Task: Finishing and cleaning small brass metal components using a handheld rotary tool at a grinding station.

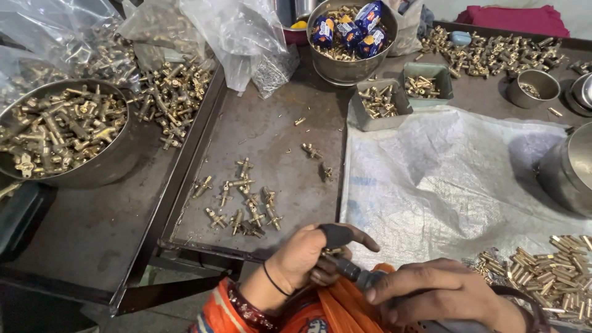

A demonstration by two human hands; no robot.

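Observation:
My left hand (308,256), with a black cap on the thumb, pinches a small brass fitting (333,251) at the bottom centre. My right hand (441,290) grips a dark power driver (354,272) whose tip meets that fitting. Just beyond my hands, several assembled brass valve parts (243,200) lie scattered on a dark metal tray (271,135).
A steel bowl of brass valves (58,132) sits at left, with more under plastic bags (172,37). A bowl with blue wrapped packets (351,31) and two small bins (379,102) stand at the back. A white sack (450,179) covers the right; brass pins (555,274) pile at lower right.

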